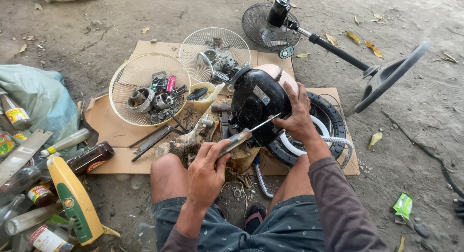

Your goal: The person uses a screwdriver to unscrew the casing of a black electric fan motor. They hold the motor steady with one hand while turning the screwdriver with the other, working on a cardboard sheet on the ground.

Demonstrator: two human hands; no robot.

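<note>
Black motor housing (pixel 256 107), glossy and rounded, sits tilted on the tyre (pixel 333 117); the screwdriver (pixel 244 135) angles up, tip touching its side.

Motor housing (pixel 258 104) near cardboard sheet's (pixel 111 129) centre, on a wood block (pixel 241 158), tyre (pixel 328 116) just right of it. Two fan guards (pixel 145 90) toward the sheet's left and far edges, holding small parts. Fan stand (pixel 338 51) beyond the right corner. Bottles (pixel 72 199) off the left edge
</note>
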